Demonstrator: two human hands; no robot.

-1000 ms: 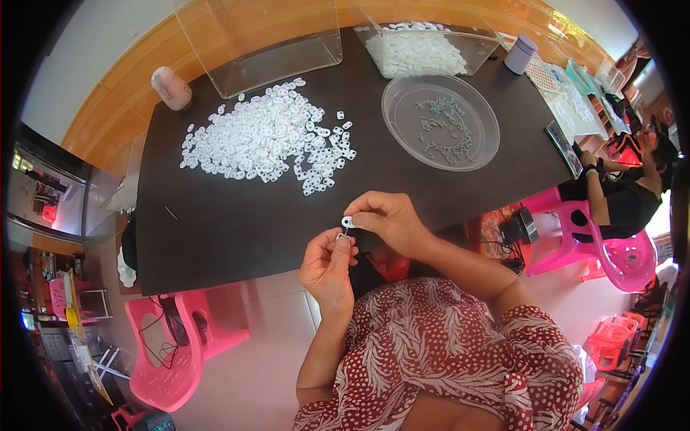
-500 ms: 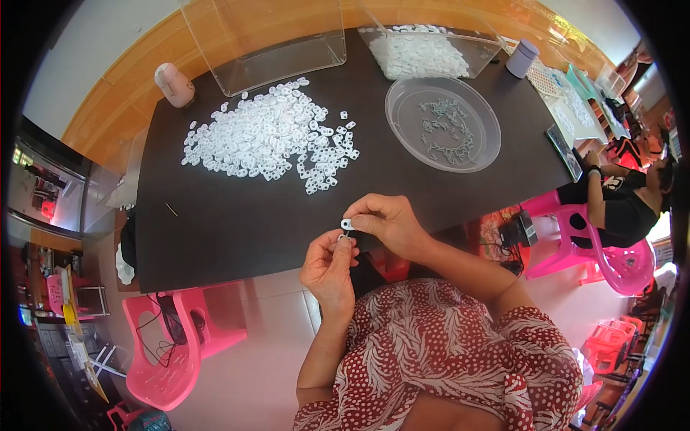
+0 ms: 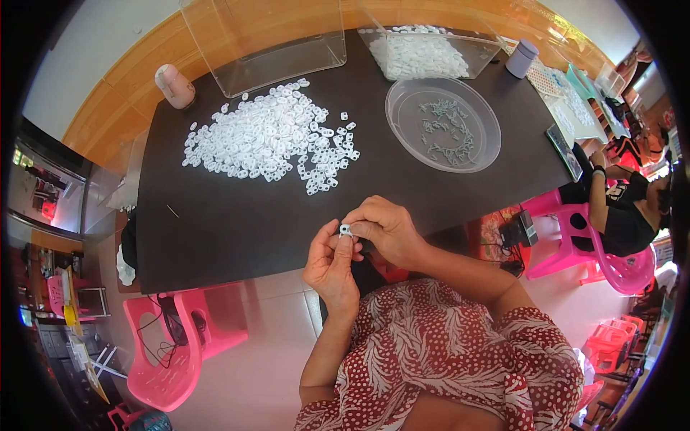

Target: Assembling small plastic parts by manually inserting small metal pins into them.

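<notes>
Both my hands meet just over the near edge of a dark table [image 3: 237, 223]. My left hand [image 3: 330, 264] and my right hand [image 3: 384, 228] pinch one small white plastic piece [image 3: 345, 230] between their fingertips. Farther out on the table lies a wide heap of the same small white plastic pieces [image 3: 269, 136]. To its right stands a clear round dish [image 3: 443, 123] with several small grey parts in it.
Two clear plastic bins stand at the table's far edge, an empty one [image 3: 266, 43] and one with white pieces [image 3: 424, 50]. A small pink bottle [image 3: 175, 86] and a lidded cup [image 3: 522, 57] stand nearby. Pink chairs [image 3: 172, 345] flank the table; another person [image 3: 625, 208] sits at right.
None of note: both hands stay together on the small white piece, with only slight finger movement.
</notes>
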